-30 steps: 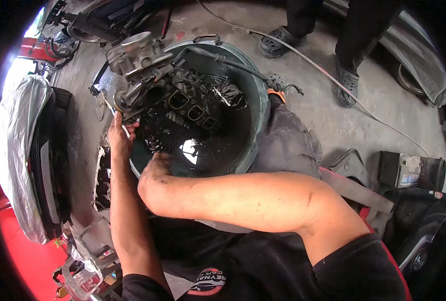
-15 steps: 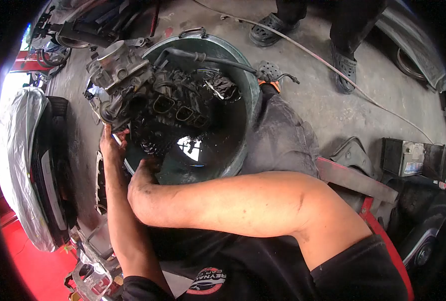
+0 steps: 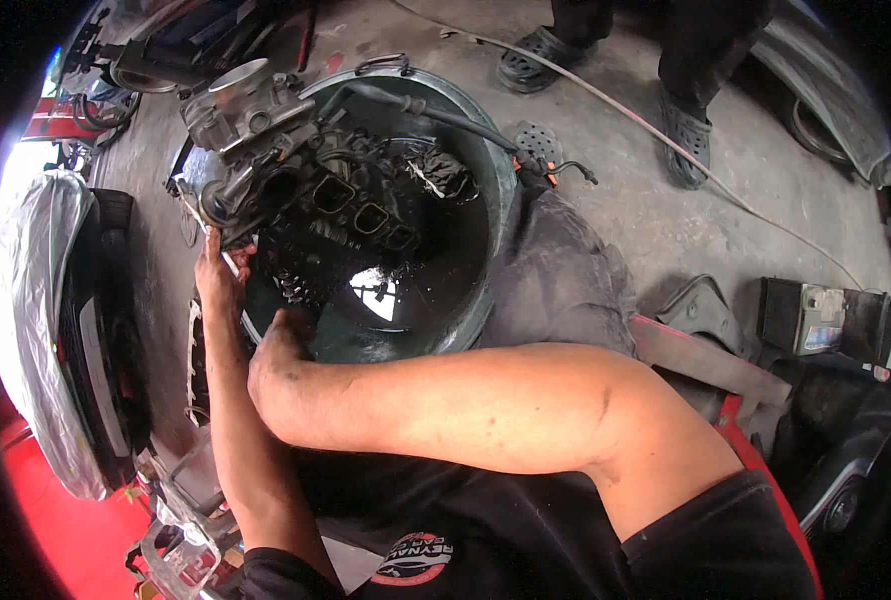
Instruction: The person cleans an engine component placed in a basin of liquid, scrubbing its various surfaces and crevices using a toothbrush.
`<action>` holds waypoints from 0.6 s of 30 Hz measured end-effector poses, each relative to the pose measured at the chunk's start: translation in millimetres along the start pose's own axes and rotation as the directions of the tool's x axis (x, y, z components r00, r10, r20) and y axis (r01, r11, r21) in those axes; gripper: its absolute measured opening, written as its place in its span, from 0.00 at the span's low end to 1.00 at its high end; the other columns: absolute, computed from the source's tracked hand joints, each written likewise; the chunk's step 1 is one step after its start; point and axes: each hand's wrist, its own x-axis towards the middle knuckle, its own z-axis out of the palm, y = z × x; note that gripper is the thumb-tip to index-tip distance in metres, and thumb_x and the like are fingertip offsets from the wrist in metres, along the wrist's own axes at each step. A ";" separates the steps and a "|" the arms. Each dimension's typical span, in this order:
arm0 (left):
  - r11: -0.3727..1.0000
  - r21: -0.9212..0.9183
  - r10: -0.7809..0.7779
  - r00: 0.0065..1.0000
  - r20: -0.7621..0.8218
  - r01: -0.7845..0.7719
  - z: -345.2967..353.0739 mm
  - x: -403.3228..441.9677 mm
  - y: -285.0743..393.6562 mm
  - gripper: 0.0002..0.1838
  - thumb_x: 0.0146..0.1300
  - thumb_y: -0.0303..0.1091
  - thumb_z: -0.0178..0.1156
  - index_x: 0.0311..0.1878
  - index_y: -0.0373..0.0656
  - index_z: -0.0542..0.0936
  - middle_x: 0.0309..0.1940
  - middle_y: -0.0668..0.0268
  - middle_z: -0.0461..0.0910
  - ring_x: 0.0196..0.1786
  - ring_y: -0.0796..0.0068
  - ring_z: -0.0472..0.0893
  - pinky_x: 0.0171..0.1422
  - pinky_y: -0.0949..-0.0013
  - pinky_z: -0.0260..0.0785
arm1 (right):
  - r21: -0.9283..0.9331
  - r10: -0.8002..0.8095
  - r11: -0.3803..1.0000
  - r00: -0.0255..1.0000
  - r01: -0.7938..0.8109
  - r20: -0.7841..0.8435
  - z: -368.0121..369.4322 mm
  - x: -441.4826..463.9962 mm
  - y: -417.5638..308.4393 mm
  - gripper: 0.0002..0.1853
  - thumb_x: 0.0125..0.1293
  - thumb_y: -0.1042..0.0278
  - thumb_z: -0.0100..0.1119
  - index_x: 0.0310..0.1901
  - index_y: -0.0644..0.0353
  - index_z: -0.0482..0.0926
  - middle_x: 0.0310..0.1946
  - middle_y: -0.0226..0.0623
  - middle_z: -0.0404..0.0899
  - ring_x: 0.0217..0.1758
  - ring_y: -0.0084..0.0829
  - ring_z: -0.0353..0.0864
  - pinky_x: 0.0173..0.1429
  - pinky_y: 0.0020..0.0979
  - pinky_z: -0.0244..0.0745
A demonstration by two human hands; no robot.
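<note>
A dirty engine manifold (image 3: 340, 190) with a metal throttle body (image 3: 240, 105) at its upper left leans over a round green tub (image 3: 475, 325) of dark liquid. My left hand (image 3: 223, 265) is closed at the manifold's lower left end, with a thin white-handled tool (image 3: 229, 262) in its fingers. Low in the tub, by a dark bristly thing (image 3: 293, 285), is my right hand (image 3: 287, 335); its fingers are bent down and mostly hidden, so what they hold cannot be made out. A crumpled black piece (image 3: 443, 172) lies in the liquid behind.
Another person's legs and dark clogs (image 3: 685, 145) stand at the top right. A hose (image 3: 605, 115) crosses the floor. At the right are a battery (image 3: 815, 318) and a red-edged frame (image 3: 710, 360). A plastic-covered car part (image 3: 40, 330) stands at the left.
The view has shifted, moving the scene slightly left. The manifold dipped and tilted, then rose again with my left hand. My right hand stays low at the tub's near side.
</note>
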 end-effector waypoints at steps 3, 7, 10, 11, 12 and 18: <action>0.999 0.054 0.011 1.000 -0.024 -0.009 0.4 2.3 0.0 0.26 0.71 0.58 0.54 0.52 0.40 0.75 0.24 0.56 0.82 0.20 0.78 0.73 0.21 0.76 0.61 | 0.050 -0.037 0.998 0.998 0.040 -0.055 -17.1 -56.8 22.0 0.28 0.59 0.64 0.67 0.61 0.67 0.76 0.61 0.47 0.76 0.65 0.52 0.72 0.63 0.58 0.64; 0.998 0.057 0.003 1.000 -0.017 -0.002 0.5 0.8 1.5 0.27 0.71 0.58 0.53 0.52 0.40 0.75 0.25 0.56 0.82 0.20 0.79 0.73 0.21 0.77 0.62 | 0.046 -0.071 0.996 0.997 0.072 -0.012 -21.6 -58.6 26.2 0.29 0.59 0.65 0.67 0.62 0.66 0.76 0.63 0.48 0.74 0.66 0.51 0.71 0.65 0.58 0.63; 0.996 0.087 -0.004 0.999 -0.037 0.007 4.3 -5.2 6.2 0.26 0.71 0.57 0.53 0.51 0.40 0.76 0.25 0.57 0.83 0.20 0.80 0.73 0.21 0.77 0.61 | 0.019 -0.060 0.998 0.998 0.060 -0.029 -13.0 -37.4 23.3 0.29 0.60 0.65 0.66 0.62 0.65 0.75 0.65 0.48 0.73 0.67 0.51 0.70 0.67 0.59 0.60; 0.996 0.089 -0.004 0.999 -0.035 0.007 4.9 -5.9 7.0 0.26 0.71 0.57 0.53 0.51 0.40 0.76 0.25 0.57 0.83 0.20 0.80 0.73 0.21 0.78 0.61 | 0.019 -0.050 0.999 0.995 0.051 -0.088 -8.4 -34.7 22.5 0.28 0.61 0.64 0.65 0.63 0.64 0.75 0.65 0.48 0.72 0.68 0.50 0.69 0.67 0.60 0.59; 0.996 0.092 -0.002 0.999 -0.033 0.005 5.1 -6.4 8.0 0.26 0.71 0.57 0.53 0.50 0.41 0.76 0.25 0.57 0.83 0.20 0.80 0.74 0.21 0.78 0.61 | 0.030 -0.029 0.999 0.974 0.036 -0.225 -1.0 -42.3 22.2 0.27 0.62 0.64 0.64 0.62 0.63 0.76 0.66 0.48 0.71 0.69 0.50 0.67 0.69 0.61 0.57; 0.877 0.441 0.157 0.981 0.114 -0.192 -18.0 4.7 -2.8 0.25 0.73 0.55 0.48 0.54 0.43 0.77 0.37 0.61 0.82 0.34 0.79 0.77 0.36 0.74 0.67 | 0.086 0.061 0.996 0.759 -0.007 -0.648 -41.1 -65.0 66.8 0.24 0.66 0.61 0.59 0.63 0.59 0.76 0.69 0.46 0.67 0.73 0.51 0.61 0.72 0.65 0.51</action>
